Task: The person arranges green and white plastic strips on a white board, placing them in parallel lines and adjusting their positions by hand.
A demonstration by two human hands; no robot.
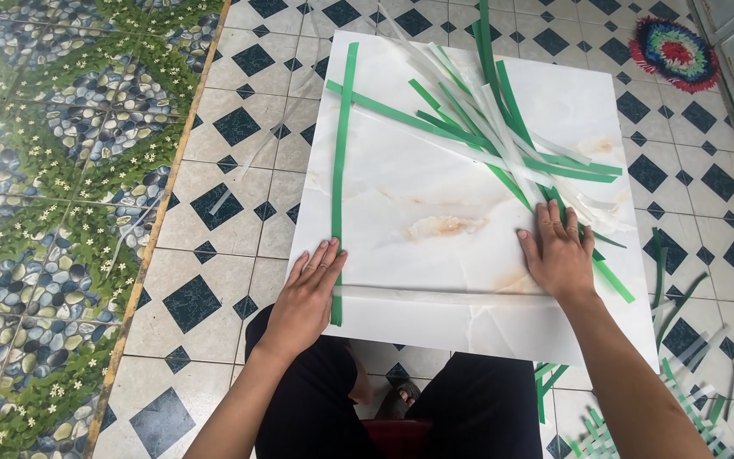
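Large white marbled sheet [435,212] flat on the tiled floor [231,221], just ahead of the knees. Left hand [307,293] spread flat, palm down, on the sheet's left edge, fingertips touching a long green strip [339,187] running up that side. Right hand [558,255] likewise spread flat on the right part, fingers pressing into the near end of a heap of strips [494,119], green and pale, lying criss-cross over the top right. Both hands unclenched, well apart, gripping nothing, only pressing down. Sheet probably thin, light and glossy, with a crease across its near part; likely to slide on the tile and to buckle if lifted by one corner, so best taken at two opposite edges or kept pinned flat by the palms. Strips likely flimsy, light, easily scattered; best pinched at an end or near the middle. More loose strips [707,374] strewn over the floor at right, and a round multicoloured mat [675,53] at top right. No containers in view; nothing bundled or boxed. Pebble-and-leaf patterned flooring [53,170] along the left.
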